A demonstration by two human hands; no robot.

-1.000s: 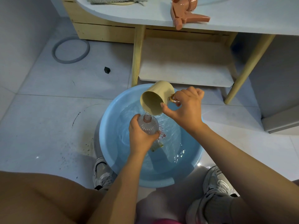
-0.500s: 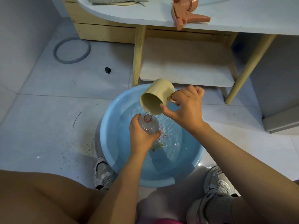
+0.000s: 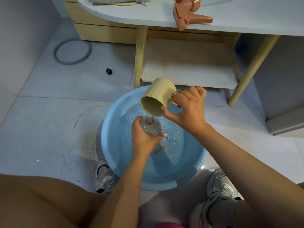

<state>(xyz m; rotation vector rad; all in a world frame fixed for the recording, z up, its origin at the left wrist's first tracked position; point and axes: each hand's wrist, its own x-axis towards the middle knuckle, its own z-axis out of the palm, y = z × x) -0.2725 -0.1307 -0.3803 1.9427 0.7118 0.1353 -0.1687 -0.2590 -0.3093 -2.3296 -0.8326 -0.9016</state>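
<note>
**Bottle** (image 3: 150, 127): clear and ribbed, held over the water inside the basin (image 3: 164, 181), a little left of its middle. The long axis is near upright and the open neck points up at the camera. Whether its base meets the water cannot be told.

**Left hand** (image 3: 141, 140): fingers wrapped round the bottle's body below the shoulder, neck left bare.

**Cup** (image 3: 158, 94): yellow with a gold handle, just above the bottle neck. It is tipped so the axis runs from the base at upper right to the mouth at lower left. A thin stream falls from its lip into the neck.

**Right hand** (image 3: 187, 111): fingers curled on the handle, thumb laid against the cup's rim.

**Edges and room:**
- The basin sits on the floor between two shoes (image 3: 103, 176).
- Its far rim lies near a wooden leg (image 3: 139, 58) and a low shelf (image 3: 189, 63).
- The left rim borders open tile.
- A slanted leg (image 3: 250, 69) stands well apart on the right.

**Other items:**
- A tabletop (image 3: 246, 15) overhangs the shelf and carries a spray head (image 3: 189, 14) at its edge and a cloth (image 3: 115, 0).
- A grey ring (image 3: 56, 51) and a small black piece (image 3: 109, 71) lie on the floor.
</note>
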